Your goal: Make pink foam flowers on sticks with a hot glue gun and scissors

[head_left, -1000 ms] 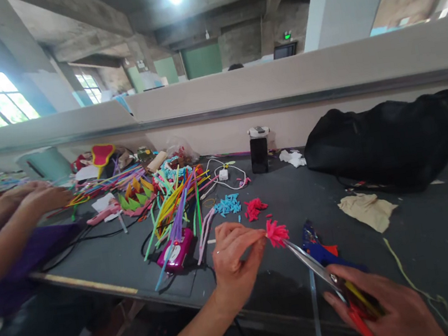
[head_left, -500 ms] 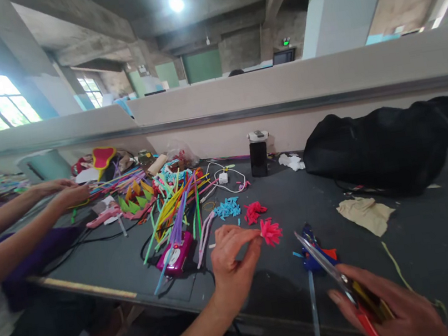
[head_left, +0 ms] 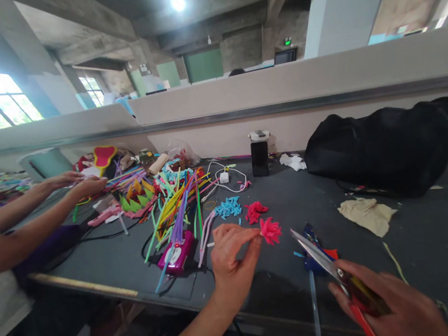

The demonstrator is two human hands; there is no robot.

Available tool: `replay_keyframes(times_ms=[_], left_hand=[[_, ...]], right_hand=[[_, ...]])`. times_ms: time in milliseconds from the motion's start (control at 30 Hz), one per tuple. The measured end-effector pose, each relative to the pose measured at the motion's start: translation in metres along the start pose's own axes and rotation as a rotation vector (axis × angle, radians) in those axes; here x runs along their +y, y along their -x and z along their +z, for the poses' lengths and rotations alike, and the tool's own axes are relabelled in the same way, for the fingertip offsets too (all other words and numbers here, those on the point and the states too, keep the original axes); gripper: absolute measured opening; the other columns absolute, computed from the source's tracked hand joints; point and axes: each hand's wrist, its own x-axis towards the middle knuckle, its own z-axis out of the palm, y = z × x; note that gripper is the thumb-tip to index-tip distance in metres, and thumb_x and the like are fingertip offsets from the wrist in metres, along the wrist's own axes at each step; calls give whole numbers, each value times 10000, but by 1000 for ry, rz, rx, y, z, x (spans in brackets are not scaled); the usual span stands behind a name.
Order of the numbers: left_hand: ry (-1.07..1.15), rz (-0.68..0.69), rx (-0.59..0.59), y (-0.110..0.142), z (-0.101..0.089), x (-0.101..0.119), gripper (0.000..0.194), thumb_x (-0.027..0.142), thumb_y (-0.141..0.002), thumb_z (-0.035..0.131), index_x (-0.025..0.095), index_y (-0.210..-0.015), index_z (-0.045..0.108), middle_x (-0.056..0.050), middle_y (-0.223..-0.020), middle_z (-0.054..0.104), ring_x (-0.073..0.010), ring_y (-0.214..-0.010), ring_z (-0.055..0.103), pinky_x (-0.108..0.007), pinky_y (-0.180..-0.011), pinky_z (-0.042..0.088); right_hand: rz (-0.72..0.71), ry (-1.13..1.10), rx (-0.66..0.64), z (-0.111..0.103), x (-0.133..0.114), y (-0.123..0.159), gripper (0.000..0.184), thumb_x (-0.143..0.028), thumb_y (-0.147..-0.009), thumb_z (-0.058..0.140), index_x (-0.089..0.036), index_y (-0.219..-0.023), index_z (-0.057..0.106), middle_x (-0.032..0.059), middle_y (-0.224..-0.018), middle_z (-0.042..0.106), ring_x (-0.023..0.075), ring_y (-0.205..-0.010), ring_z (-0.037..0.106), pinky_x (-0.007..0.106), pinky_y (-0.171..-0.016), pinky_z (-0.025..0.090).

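Between thumb and forefinger, my left hand (head_left: 235, 259) pinches the base of a pink fuzzy flower (head_left: 271, 231), seemingly made of pipe cleaner pieces. A pair of scissors (head_left: 319, 257) with red and yellow-black handles is in my right hand (head_left: 395, 299), its blades almost together and pointing at the flower, a small gap away. Beyond the flower lies a heap of pink pieces (head_left: 256, 211), with a heap of blue pieces (head_left: 229, 207) to its left. Under the blades sits a blue glue gun (head_left: 314, 264), partly hidden, with a clear glue stick (head_left: 315, 311) extending from it.
Long coloured pipe cleaners (head_left: 182, 208) and a purple box (head_left: 177, 256) lie left. A phone (head_left: 260, 158) stands at the back, near a white cable (head_left: 224, 177). A black bag (head_left: 381, 150) and beige cloth (head_left: 368, 215) are right. A co-worker's hands (head_left: 83, 183) work far left.
The scissors have shifted slightly left toward the flower. My left hand stays nearly still with the flower. The co-worker's arms have moved right.
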Motion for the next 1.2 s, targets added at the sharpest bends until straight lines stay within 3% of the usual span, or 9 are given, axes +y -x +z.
replay_keyframes(times_ms=[167,267,467,533,667,733,933,1100,1200], left_hand=[[-44,57,13,-3,-2,2,168,100,-817,677,241,-907,685,10,-774,732,-172,-773,607,-360,-790,406],[-52,72,12,-4,-3,3,169,97,-817,672,241,-905,688,12,-762,728,-173,-773,610,-365,-797,397],[75,-7,21,0,-3,0,136,134,-818,676,237,-897,716,-23,-819,715,-177,-790,617,-358,-790,432],[205,-119,10,3,0,-1,112,155,-816,685,230,-889,724,-31,-828,704,-176,-799,617,-345,-782,438],[695,-601,6,7,8,1,95,266,-802,720,195,-865,705,-26,-786,668,-149,-731,599,-278,-686,456],[929,-770,15,7,12,4,143,287,-772,751,185,-842,680,-6,-729,650,-125,-666,582,-251,-648,451],[1247,-936,-34,1,15,12,162,244,-778,728,190,-831,584,18,-653,630,-94,-490,530,-219,-478,414],[1356,-1036,-84,2,17,8,165,232,-805,690,191,-821,531,29,-653,588,-73,-453,483,-186,-409,361],[1361,-1060,-91,3,18,5,182,241,-807,687,194,-824,512,28,-656,588,-73,-454,489,-183,-408,360]], right_hand=[[92,141,-4,5,8,2,319,-478,-882,516,-246,-1011,693,-11,-770,756,160,-554,697,253,-485,528],[137,144,-27,9,15,5,339,-487,-893,492,-249,-1050,674,-14,-824,764,169,-596,712,265,-531,549],[179,89,-44,10,17,9,370,-534,-872,512,-253,-1061,664,-3,-833,761,176,-578,701,269,-564,559],[197,78,-42,11,17,11,383,-546,-870,515,-255,-1066,666,-3,-836,759,177,-603,708,266,-549,555],[165,86,-28,13,17,12,373,-524,-880,507,-249,-1062,680,8,-867,760,179,-651,715,273,-582,561],[121,114,-20,12,16,10,354,-500,-878,516,-246,-1055,688,14,-861,760,180,-661,717,269,-591,561],[101,196,-23,10,14,4,329,-482,-852,553,-270,-1065,686,-10,-767,750,177,-586,701,259,-516,535],[266,-4,-324,16,34,0,292,-516,-841,589,-311,-1033,671,-56,-734,756,166,-537,703,217,-438,504],[282,-41,-321,11,36,-3,316,-557,-825,604,-317,-1020,667,-63,-717,755,159,-530,704,197,-420,495]])
